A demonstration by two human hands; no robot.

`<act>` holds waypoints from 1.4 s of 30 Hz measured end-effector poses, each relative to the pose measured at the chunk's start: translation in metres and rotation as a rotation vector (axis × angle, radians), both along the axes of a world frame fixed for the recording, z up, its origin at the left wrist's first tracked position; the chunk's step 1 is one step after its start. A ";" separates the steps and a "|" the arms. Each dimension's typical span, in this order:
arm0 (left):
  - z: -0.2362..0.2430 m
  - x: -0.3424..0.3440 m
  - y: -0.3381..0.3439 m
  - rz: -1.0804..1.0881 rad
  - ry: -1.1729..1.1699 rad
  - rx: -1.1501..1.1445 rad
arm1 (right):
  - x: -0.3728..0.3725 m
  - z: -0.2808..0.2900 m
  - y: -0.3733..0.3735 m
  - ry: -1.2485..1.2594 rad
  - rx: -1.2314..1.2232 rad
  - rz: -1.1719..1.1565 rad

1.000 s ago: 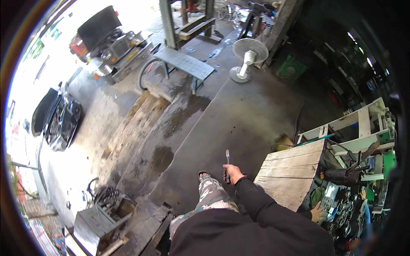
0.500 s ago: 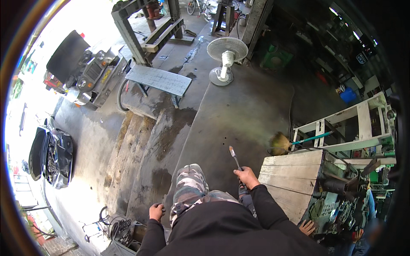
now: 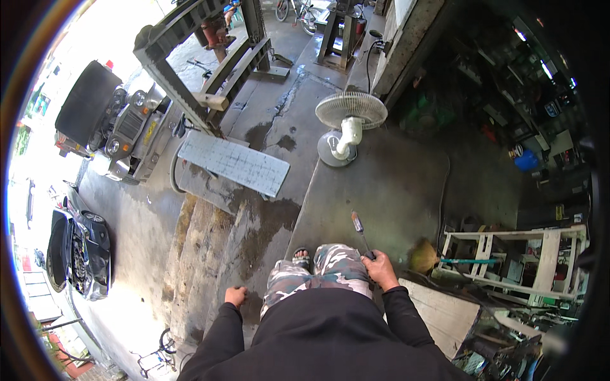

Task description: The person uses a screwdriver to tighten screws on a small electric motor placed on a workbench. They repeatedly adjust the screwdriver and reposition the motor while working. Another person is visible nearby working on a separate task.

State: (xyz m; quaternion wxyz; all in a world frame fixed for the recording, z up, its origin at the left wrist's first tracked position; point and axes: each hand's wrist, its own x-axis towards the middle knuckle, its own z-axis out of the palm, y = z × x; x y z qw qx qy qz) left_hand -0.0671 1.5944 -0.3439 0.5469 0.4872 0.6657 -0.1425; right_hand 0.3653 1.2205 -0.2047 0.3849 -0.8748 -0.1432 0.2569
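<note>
My right hand [image 3: 382, 269] is closed round the dark end of a slim tool [image 3: 358, 223]. The tool points forward, with a thin shaft and a thicker reddish-brown and pale far end; its exact kind is unclear. My left hand [image 3: 236, 296] hangs low at my left side, its fingers curled in, with nothing seen in it. Between my hands are my legs in camouflage trousers [image 3: 321, 270], one sandalled foot [image 3: 301, 257] showing.
A white standing fan [image 3: 351, 120] and a pale blue bench [image 3: 235, 162] stand ahead. To the right are a broom [image 3: 424, 255], a wooden frame [image 3: 540, 251] and a wooden tabletop [image 3: 438, 311]. Cars with raised hoods, one black [image 3: 82, 247], stand left. A post lift [image 3: 184, 82] rises behind the bench.
My view has shifted, and the fan and bench sit lower and closer. The tool stays in my right hand. My legs have changed position, and a sandalled foot now shows.
</note>
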 end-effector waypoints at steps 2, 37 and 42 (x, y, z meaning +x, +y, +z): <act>0.008 0.068 0.051 -0.024 -0.082 0.126 | 0.045 0.003 0.034 -0.071 0.059 -0.015; -0.177 0.665 0.619 -0.224 -0.062 0.225 | 0.590 -0.132 0.561 0.695 0.633 -0.611; -0.184 0.861 0.665 -0.573 -0.257 0.159 | 0.639 -0.179 0.657 0.714 0.521 -0.728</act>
